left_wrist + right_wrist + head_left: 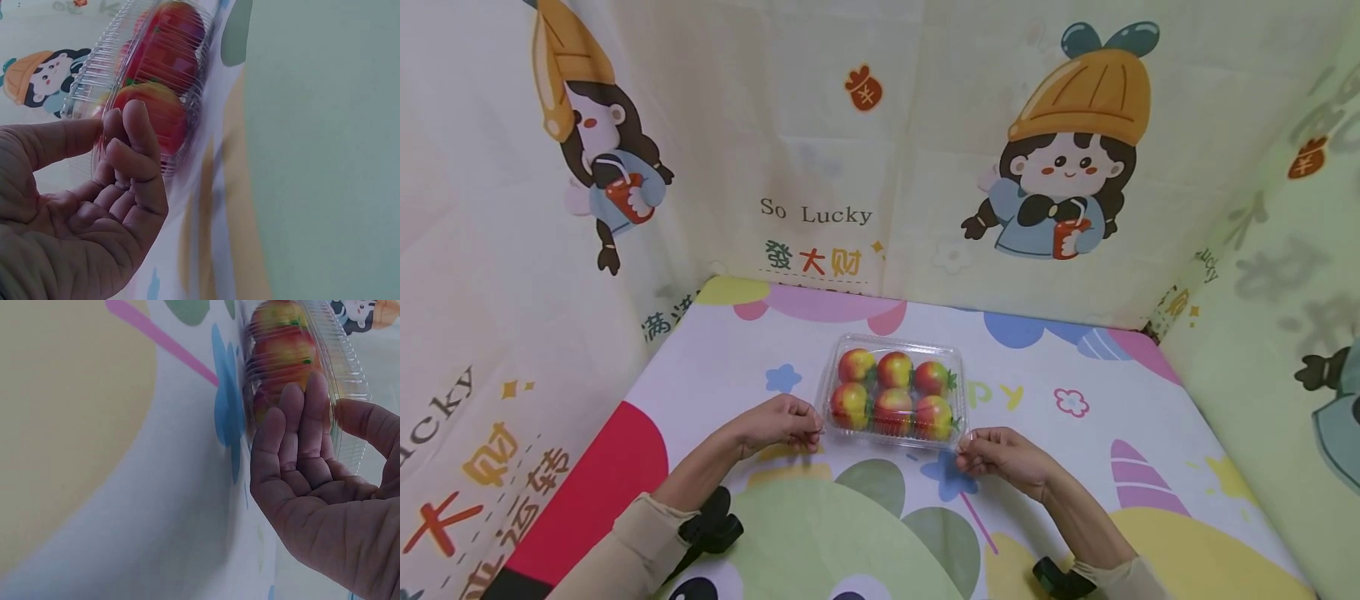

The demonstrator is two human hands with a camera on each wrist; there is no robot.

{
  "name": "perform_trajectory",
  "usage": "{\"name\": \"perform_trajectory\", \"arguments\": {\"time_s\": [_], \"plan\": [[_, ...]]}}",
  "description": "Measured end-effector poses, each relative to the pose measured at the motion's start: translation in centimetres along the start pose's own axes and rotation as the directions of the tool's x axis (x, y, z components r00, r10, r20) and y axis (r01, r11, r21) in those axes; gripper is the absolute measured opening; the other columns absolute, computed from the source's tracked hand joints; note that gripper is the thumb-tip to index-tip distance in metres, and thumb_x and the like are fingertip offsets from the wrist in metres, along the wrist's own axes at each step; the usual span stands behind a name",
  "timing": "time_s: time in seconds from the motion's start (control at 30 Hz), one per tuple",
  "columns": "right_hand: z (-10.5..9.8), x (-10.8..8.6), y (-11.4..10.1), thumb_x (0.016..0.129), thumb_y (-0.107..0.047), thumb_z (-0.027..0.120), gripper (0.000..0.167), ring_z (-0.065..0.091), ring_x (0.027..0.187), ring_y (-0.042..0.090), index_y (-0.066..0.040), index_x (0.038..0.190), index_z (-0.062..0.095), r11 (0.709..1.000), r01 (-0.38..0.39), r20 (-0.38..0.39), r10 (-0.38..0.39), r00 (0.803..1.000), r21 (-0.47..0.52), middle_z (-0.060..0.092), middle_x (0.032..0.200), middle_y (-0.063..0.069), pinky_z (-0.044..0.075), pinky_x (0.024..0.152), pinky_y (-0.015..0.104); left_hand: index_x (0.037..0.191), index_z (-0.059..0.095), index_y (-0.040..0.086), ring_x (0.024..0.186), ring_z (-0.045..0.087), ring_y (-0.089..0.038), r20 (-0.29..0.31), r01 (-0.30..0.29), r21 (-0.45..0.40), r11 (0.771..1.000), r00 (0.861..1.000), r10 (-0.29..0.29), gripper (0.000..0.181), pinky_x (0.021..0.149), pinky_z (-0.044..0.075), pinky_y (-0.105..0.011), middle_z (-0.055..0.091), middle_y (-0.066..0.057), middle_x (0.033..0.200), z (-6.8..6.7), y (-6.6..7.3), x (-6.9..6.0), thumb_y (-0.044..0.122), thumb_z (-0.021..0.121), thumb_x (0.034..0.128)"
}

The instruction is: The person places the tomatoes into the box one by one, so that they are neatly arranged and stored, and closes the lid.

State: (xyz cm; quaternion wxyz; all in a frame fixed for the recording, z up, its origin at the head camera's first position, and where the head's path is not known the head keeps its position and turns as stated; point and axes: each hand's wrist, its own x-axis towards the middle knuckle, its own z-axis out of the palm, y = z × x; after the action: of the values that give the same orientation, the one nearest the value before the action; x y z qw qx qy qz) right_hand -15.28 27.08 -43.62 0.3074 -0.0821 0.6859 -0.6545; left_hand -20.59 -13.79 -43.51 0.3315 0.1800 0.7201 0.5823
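Note:
A clear plastic clamshell box sits on the patterned table cover, holding several round red-and-yellow fruits with small green leaves, set in two rows. My left hand pinches the rim at its near left corner. At the near right corner, my right hand has the rim between thumb and fingers. The left wrist view shows the ribbed side of the box beyond my fingertips. Seen from the right wrist, the rim runs between my thumb and fingers. The lid appears closed over the fruits.
Printed cloth walls with cartoon figures and lettering enclose the table at the back and both sides. The table cover carries colourful shapes. A black wrist device is on my left wrist, another on my right.

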Motion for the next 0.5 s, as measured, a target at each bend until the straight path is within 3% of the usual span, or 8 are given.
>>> {"name": "perform_trajectory", "arguments": {"time_s": [0.2, 0.5], "plan": [[0.01, -0.19, -0.19, 0.104, -0.016, 0.053, 0.024, 0.068, 0.087, 0.009, 0.002, 0.105, 0.069, 0.999, -0.016, -0.016, 0.015, 1.000, -0.032, 0.075, 0.091, -0.002, 0.058, 0.082, 0.026, 0.098, 0.066, -0.014, 0.080, 0.070, -0.014, 0.024, -0.015, -0.014, 1.000, 1.000, 0.015, 0.033, 0.071, 0.058, -0.025, 0.072, -0.003, 0.082, -0.17, -0.05, 0.05, 0.018, 0.057, 0.1017], [0.25, -0.36, -0.33, 0.104, -0.021, 0.056, 0.026, 0.066, 0.087, 0.011, 0.002, 0.106, 0.067, 0.997, -0.028, -0.058, 0.024, 0.998, -0.076, 0.074, 0.094, 0.001, 0.057, 0.082, 0.028, 0.106, 0.064, -0.018, 0.080, 0.069, -0.017, -0.014, 0.019, -0.061, 0.998, 1.000, -0.020, 0.038, 0.071, 0.059, -0.027, 0.072, -0.008, 0.085, -0.14, -0.15, -0.07, 0.019, 0.059, 0.1018]]}}
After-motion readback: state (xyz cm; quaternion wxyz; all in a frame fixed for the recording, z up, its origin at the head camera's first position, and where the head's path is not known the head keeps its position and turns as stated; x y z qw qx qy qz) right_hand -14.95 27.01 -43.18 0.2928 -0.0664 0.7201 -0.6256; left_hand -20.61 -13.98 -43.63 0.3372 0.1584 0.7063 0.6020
